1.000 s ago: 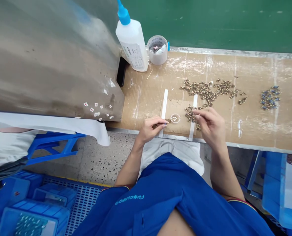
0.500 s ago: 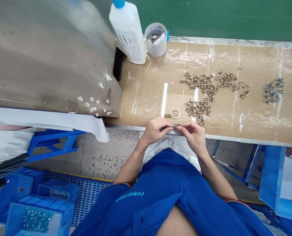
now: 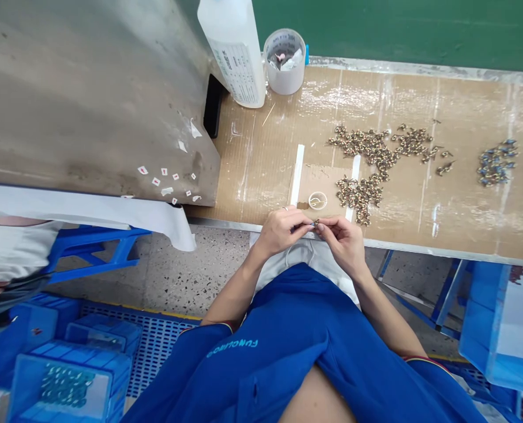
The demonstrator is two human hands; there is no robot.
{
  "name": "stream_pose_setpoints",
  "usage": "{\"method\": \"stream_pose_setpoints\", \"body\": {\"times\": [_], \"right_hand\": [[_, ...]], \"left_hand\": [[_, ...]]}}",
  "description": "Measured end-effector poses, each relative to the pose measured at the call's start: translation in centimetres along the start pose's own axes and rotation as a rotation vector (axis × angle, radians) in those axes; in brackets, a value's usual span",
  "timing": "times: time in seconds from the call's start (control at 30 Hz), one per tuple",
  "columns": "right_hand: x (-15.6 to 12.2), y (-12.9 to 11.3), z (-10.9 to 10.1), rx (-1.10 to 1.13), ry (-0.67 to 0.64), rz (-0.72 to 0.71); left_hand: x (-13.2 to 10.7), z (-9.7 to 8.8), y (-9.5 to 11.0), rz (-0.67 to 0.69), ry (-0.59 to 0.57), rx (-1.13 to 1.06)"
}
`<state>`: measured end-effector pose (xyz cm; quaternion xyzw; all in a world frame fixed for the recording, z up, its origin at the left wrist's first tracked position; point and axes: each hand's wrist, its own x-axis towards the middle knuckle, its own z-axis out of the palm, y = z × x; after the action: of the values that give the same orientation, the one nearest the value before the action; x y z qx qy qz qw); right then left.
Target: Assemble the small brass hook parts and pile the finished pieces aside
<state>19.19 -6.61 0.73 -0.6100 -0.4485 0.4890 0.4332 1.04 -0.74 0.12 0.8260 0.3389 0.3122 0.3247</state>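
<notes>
My left hand (image 3: 281,230) and my right hand (image 3: 342,238) meet at the near edge of the cardboard-topped bench (image 3: 442,194). Both pinch one small brass-coloured part (image 3: 316,223) between their fingertips. Just beyond them lies a small clear ring (image 3: 317,201) between two white tape strips (image 3: 297,174). A pile of small brass parts (image 3: 359,191) sits right of the ring. A longer scatter of the same parts (image 3: 385,147) lies farther back. A smaller heap of bluish parts (image 3: 496,165) is at the far right.
A white squeeze bottle (image 3: 232,50) and a clear cup (image 3: 284,61) stand at the back left. A grey metal housing (image 3: 89,100) with paper scraps fills the left. Blue crates (image 3: 63,376) sit on the floor; a blue bin (image 3: 499,329) at right.
My right hand left the brass pile and came back to meet my left hand at the bench edge. Both now pinch one small part. The view has shifted slightly.
</notes>
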Motion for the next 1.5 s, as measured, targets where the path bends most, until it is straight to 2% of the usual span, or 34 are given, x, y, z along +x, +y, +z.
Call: {"method": "stream_pose_setpoints", "body": {"times": [0.27, 0.47, 0.57, 0.67, 0.87, 1.17, 1.5], "right_hand": [[0.5, -0.8, -0.1, -0.109, -0.112, -0.076], [1.1, -1.6, -0.7, -0.125, -0.273, -0.105], [1.2, -1.5, -0.8, -0.169, -0.307, -0.117], [1.0, -1.1, -0.4, -0.185, -0.283, -0.139], [0.3, -0.1, 0.8, -0.165, -0.111, -0.175], [1.0, -0.2, 0.1, 0.017, -0.172, -0.059], [1.0, 0.4, 0.2, 0.07, -0.131, -0.073]], "left_hand": [[0.1, -0.3, -0.2, -0.062, -0.075, -0.035], [0.2, -0.8, -0.2, -0.038, -0.097, -0.103], [0.1, -0.8, -0.1, -0.045, -0.114, -0.106], [0.0, -0.7, 0.1, -0.086, -0.111, -0.091], [-0.3, -0.4, 0.2, -0.103, -0.047, -0.112], [-0.1, -0.6, -0.3, -0.03, -0.015, -0.131], [0.2, -0.7, 0.1, -0.069, -0.057, -0.106]]}}
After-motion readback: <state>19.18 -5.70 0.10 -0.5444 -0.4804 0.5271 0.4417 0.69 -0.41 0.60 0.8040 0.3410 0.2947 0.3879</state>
